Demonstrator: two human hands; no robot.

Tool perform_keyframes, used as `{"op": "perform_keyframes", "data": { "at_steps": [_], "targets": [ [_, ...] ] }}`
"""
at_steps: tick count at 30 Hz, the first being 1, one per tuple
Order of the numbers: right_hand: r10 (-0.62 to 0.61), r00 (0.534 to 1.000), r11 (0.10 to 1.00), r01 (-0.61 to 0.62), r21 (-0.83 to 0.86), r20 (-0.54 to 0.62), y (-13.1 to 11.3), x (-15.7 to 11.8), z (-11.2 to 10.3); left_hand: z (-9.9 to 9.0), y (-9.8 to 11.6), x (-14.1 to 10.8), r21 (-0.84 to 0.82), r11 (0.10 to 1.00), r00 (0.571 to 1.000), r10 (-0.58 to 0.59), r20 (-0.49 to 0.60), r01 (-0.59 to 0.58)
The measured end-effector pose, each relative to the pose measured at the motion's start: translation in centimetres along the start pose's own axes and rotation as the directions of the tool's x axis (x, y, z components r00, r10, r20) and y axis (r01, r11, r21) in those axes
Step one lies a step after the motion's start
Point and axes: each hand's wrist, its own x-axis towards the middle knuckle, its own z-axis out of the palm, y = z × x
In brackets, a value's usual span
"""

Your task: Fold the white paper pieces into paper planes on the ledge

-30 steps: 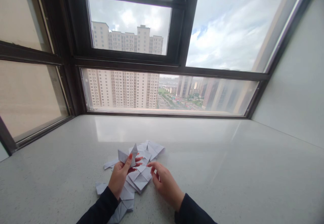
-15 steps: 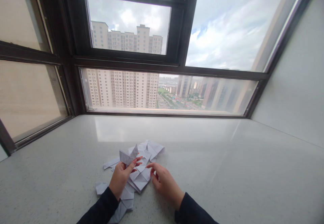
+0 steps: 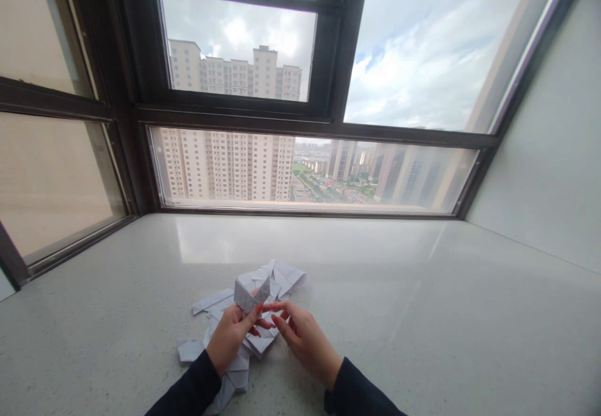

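Note:
My left hand point(image 3: 230, 334) is closed on a small folded paper piece point(image 3: 252, 294), pinching its lower edge between thumb and fingers. The piece stands up with two pointed flaps and a V-shaped dip between them. My right hand point(image 3: 303, 334) is just to the right, fingers bent and thumb apart from the index finger, with nothing visible between them. Its index fingertip reaches the fingertips of my left hand; whether they touch, I cannot tell. Beneath both hands lies a loose pile of white folded papers point(image 3: 287, 278), partly hidden by my left hand.
The pile rests on a pale speckled windowsill point(image 3: 399, 316). Behind it rises a dark window frame point(image 3: 310, 213), with tall buildings point(image 3: 235, 165) outside. A white wall point(image 3: 549, 153) bounds the sill on the right.
My left hand has shifted slightly right with the folded paper piece, which has turned more face-on. The right hand's index finger has come up to the left fingertips. The pile looks unmoved.

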Motion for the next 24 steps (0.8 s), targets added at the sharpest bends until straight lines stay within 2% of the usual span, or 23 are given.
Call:
{"op": "perform_keyframes", "data": {
  "at_steps": [5,7,11,14,18,24],
  "targets": [
    [0.078,0.984,0.988,-0.055,0.145,-0.158,0.0,0.2,0.0,0.2,0.4,-0.3,-0.061,0.995,0.997,-0.075,0.004,0.075],
    [0.106,0.980,0.971,-0.065,0.231,-0.168,0.3,0.4,0.1,0.3,0.3,-0.4,-0.081,0.992,0.995,-0.094,0.031,0.096],
    [0.160,0.985,0.911,-0.123,0.394,-0.062,0.6,0.5,0.3,1.1,0.0,-0.8,-0.097,0.988,0.984,-0.102,0.146,0.117],
    [0.158,0.987,0.847,-0.142,0.512,0.012,0.4,0.5,0.3,1.8,-0.2,-1.1,-0.083,0.987,0.969,-0.120,0.215,0.141],
    [0.153,0.987,0.756,-0.153,0.636,0.055,-0.1,0.4,0.2,2.2,-0.5,-1.5,-0.049,0.991,0.967,-0.110,0.230,0.125],
    [0.168,0.978,0.690,-0.208,0.693,0.127,-0.4,0.3,0.2,2.0,-0.8,-1.4,-0.026,0.995,0.968,-0.086,0.234,0.094]
  ]
}}
